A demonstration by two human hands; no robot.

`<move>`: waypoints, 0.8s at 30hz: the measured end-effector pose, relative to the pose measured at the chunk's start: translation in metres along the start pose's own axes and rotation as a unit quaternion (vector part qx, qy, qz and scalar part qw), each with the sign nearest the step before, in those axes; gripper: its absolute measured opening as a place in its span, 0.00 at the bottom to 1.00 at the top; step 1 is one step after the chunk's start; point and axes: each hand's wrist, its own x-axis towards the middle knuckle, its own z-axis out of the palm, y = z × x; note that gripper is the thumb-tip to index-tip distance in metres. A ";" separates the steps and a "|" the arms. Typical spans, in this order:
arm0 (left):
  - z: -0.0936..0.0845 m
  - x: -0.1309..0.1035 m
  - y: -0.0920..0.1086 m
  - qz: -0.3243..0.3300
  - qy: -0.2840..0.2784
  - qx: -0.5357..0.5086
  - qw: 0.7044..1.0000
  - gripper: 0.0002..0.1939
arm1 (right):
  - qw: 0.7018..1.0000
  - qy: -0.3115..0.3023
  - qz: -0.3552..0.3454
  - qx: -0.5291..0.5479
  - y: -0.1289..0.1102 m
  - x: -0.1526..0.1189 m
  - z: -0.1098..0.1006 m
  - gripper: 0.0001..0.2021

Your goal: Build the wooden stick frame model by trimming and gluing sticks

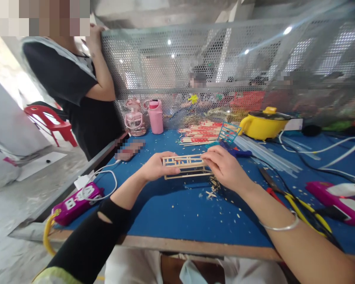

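Stick frame (188,159) looking mostly joined, lower side sparser; I'm holding left end in left hand (158,167), right hand (225,165) pinching other, beyond bench (195,242) front edge.

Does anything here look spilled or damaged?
Yes: wood scraps lie loose on the blue tabletop below the right hand, looking untidy. The stick frame shows no clear damage.
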 end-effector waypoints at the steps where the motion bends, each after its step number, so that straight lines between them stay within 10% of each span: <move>1: 0.000 0.000 0.000 0.002 0.001 -0.006 1.000 0.24 | 1.000 0.002 -0.004 -0.005 0.000 0.001 0.001 0.07; 7: 0.004 0.005 -0.001 0.036 0.041 -0.053 0.997 0.22 | 0.999 -0.004 0.008 -0.043 0.001 0.004 0.002 0.07; 13: -0.029 0.017 -0.009 -0.011 0.395 0.047 0.917 0.18 | 0.999 -0.003 0.010 -0.033 0.005 0.009 0.004 0.07; 18: -0.055 0.006 -0.014 -0.038 0.409 0.129 0.902 0.08 | 1.000 -0.007 0.009 -0.021 0.007 0.010 0.004 0.08; 24: -0.024 0.005 -0.004 0.062 0.329 0.212 0.918 0.24 | 1.000 -0.014 0.009 -0.013 0.005 0.010 0.001 0.08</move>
